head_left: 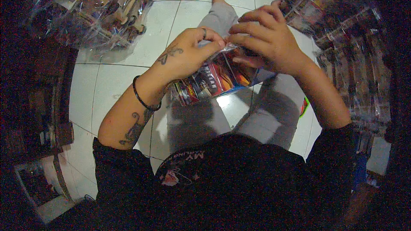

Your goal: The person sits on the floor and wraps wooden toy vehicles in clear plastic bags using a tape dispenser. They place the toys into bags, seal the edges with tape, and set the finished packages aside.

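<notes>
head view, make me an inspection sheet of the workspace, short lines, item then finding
surface: pale square floor tiles with thin dark joints
job's things: shiny multicoloured printed plastic packaging, above the grey-trousered legs
clutter: clear-plastic-wrapped bundles at upper left, more at top and right; bright green-edged item beside the right leg, mostly hidden
hands: left hand pinches the packaging's upper edge; right hand curls over it, exact grip hidden
cables: nothing seen for certain
surroundings: dark brown boxy structure at left; outer edges too dark to read
</notes>
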A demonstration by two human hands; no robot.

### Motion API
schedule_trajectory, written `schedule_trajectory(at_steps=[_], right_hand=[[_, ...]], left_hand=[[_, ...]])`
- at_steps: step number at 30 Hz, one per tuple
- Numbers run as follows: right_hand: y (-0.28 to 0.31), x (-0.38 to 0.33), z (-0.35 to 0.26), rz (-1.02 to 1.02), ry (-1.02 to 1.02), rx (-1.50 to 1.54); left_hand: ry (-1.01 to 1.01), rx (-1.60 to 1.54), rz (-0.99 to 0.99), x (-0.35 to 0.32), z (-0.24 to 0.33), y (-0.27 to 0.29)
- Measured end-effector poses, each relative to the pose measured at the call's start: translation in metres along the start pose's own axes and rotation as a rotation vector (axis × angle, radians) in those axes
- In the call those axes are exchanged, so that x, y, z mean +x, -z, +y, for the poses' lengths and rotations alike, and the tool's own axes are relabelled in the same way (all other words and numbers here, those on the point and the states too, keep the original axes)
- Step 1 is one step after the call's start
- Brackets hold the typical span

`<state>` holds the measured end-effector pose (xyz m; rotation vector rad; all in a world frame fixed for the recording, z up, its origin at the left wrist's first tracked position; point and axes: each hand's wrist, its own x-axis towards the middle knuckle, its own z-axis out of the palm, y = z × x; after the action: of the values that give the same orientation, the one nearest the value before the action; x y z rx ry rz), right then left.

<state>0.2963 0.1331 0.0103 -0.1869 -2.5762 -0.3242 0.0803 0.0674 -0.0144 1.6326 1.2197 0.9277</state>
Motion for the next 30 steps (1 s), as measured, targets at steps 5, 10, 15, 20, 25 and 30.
schedule_trajectory(at_steps=[5,10,15,20,25,30], right_hand=[[-0.007,-0.005,-0.004,-0.047,0.121,-0.102],[-0.007,-0.001,0.011,-0.211,0.147,0.017],[0.028,0.008,0.034,-0.426,0.049,0.059],[0.034,0.006,0.028,-0.055,-0.047,0.114],[-0.001,-0.005,0.006,-0.221,-0.055,0.195],[-0.013,-0.004,0.0,-0.186,-0.019,0.2]], left_hand=[[0.199,-0.065,-0.05,0.001,0.005,-0.005],[-0.392,0.783,0.158,-0.014,0.013,-0.011],[-0.422,0.8,0.238,-0.018,0.008,-0.013],[-0.474,0.725,0.298,-0.012,0.003,-0.022],[-0.37,0.645,0.236,-0.03,0.005,-0.01],[-0.214,0.702,0.035,-0.067,0.012,0.025]])
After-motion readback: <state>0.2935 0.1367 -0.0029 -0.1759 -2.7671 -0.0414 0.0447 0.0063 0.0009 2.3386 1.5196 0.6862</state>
